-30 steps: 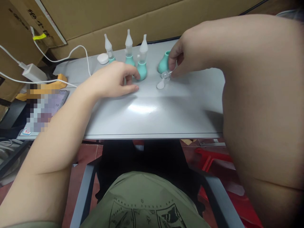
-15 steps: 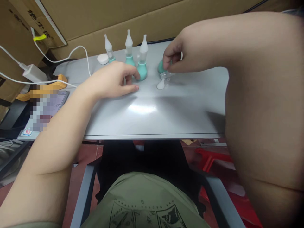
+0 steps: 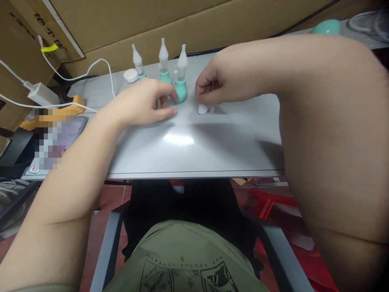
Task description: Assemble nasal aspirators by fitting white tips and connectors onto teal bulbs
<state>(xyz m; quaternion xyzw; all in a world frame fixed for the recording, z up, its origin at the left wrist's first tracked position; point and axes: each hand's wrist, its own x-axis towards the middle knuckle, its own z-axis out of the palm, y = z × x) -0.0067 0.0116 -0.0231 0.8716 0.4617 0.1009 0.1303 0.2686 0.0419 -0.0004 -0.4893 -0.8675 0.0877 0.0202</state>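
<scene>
Three nasal aspirators with teal bulbs, clear bodies and white tips stand upright on the table: the nearest aspirator (image 3: 181, 90), the middle aspirator (image 3: 164, 61) and the left aspirator (image 3: 137, 61). My left hand (image 3: 152, 101) rests on the table with its fingers apart, index fingertip against the nearest bulb. To their right, my right hand (image 3: 214, 83) is closed in a pinch at the top of a loose white nozzle tip (image 3: 202, 109). A small clear piece (image 3: 212, 110) lies beside that tip. Behind my right fingers, a trace of teal shows; most of it is hidden.
A round white piece (image 3: 130, 76) lies by the left aspirator. On the left are a phone (image 3: 75, 127), a white charger (image 3: 44, 95) with cables, and a yellow-orange object (image 3: 77, 104). Cardboard (image 3: 136, 28) backs the grey table (image 3: 194, 158). A teal object (image 3: 326, 26) sits far right.
My right hand has moved left and slightly down, from over the teal bulb to the white nozzle tip, covering the bulb and clear body. My left hand has stayed put.
</scene>
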